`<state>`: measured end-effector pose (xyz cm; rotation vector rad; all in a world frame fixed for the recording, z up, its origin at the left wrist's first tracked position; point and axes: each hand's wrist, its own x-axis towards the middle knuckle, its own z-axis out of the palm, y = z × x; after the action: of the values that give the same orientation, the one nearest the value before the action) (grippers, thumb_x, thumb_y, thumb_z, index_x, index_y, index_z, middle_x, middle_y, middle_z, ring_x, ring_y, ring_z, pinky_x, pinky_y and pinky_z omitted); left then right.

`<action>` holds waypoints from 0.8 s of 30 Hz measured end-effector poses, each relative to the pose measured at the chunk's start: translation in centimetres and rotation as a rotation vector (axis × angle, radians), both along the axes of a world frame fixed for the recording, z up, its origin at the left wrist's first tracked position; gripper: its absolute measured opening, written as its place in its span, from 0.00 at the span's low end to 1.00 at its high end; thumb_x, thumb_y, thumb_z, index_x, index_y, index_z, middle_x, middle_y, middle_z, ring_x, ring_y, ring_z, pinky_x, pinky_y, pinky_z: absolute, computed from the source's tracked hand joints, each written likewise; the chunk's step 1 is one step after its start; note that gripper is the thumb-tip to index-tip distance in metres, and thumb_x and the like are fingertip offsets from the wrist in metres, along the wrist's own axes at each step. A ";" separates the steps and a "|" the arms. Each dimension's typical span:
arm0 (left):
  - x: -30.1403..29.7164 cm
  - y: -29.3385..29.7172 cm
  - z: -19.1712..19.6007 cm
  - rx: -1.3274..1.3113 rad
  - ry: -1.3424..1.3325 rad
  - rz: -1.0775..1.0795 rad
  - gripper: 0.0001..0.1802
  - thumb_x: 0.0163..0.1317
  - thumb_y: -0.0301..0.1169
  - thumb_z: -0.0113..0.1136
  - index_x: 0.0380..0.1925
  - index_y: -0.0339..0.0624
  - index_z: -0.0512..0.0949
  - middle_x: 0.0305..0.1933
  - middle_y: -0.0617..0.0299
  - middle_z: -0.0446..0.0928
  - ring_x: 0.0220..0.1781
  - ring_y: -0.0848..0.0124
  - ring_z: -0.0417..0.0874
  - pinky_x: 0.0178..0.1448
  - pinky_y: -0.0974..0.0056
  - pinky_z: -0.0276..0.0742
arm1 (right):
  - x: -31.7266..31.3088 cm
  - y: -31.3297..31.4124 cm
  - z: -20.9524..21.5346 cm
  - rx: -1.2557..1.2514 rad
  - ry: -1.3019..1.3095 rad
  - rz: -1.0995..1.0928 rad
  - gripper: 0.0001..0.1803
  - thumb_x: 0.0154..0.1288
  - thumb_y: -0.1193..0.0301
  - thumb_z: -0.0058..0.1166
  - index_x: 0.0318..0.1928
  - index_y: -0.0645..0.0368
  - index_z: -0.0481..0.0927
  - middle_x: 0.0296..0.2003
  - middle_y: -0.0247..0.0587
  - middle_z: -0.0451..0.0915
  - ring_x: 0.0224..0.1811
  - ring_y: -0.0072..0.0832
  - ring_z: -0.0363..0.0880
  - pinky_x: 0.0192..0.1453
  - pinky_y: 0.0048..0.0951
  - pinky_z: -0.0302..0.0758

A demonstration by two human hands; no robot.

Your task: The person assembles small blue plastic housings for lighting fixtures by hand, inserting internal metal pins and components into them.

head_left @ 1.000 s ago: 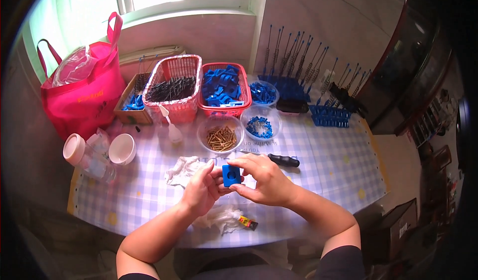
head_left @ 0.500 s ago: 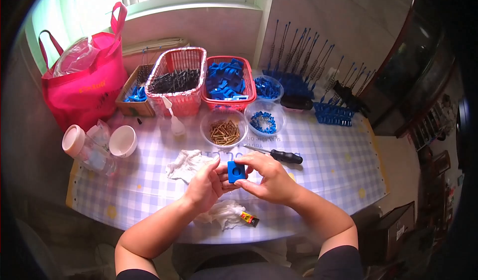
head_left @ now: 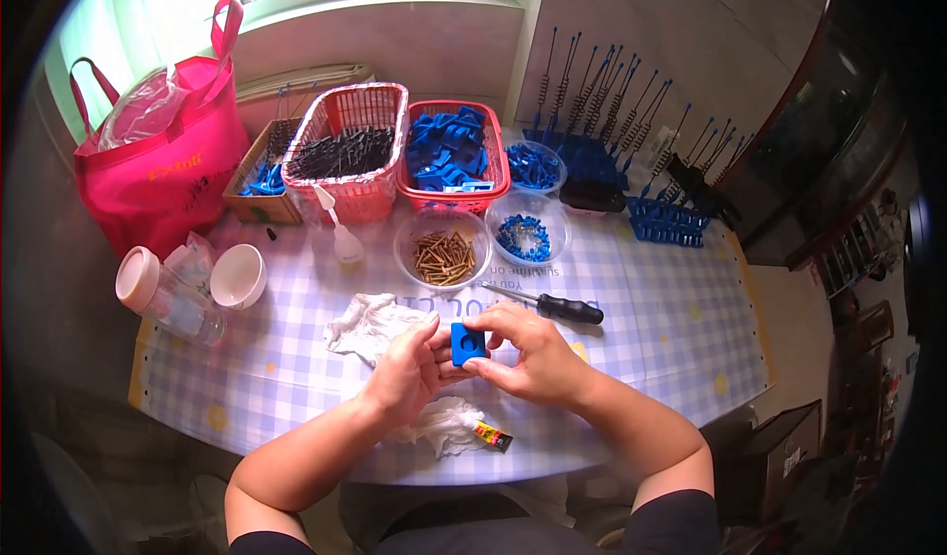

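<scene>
Between thumb and fingers of my right hand (head_left: pixel 535 356) is a small blue rectangular plastic block (head_left: pixel 468 345) with a round recess in its face. My left hand (head_left: pixel 404 370) is open beside it, thumb raised, its fingers stretched out behind the block; whether they touch it I cannot tell. Just below the hands lies a crumpled white cloth (head_left: pixel 446 431), with a small yellow and black glue tube (head_left: pixel 492 437) on its right end. Another white cloth (head_left: pixel 367 326) rests left of my left hand. Beyond my right hand lies a black-handled screwdriver (head_left: pixel 570 308).
Bowls of brass screws (head_left: pixel 444 258) and small blue caps (head_left: pixel 524 238) stand ahead. Behind are a red basket of blue parts (head_left: pixel 449 150) and a basket of black springs (head_left: pixel 347 153). Spring-rod assemblies (head_left: pixel 592 111) stand back right. A jar (head_left: pixel 178 298), white bowl (head_left: pixel 239 277) and pink bag (head_left: pixel 163 165) are left.
Both hands keep the same hold around the blue block, with hardly any movement. The whole view has shifted slightly.
</scene>
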<state>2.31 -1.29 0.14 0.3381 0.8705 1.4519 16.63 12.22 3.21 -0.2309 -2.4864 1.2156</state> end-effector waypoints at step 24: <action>0.3 -0.8 0.8 0.079 0.117 0.000 0.35 0.71 0.53 0.34 0.59 0.33 0.71 0.58 0.48 0.76 0.63 0.57 0.75 0.69 0.53 0.64 | 1.0 -0.8 0.2 0.190 0.150 -0.007 0.24 0.52 0.72 0.67 0.51 0.61 0.77 0.42 0.49 0.77 0.43 0.42 0.79 0.46 0.35 0.78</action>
<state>2.65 -2.12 0.95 0.4861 0.9078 1.4812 17.62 11.38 3.45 -0.0950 -2.4470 0.9482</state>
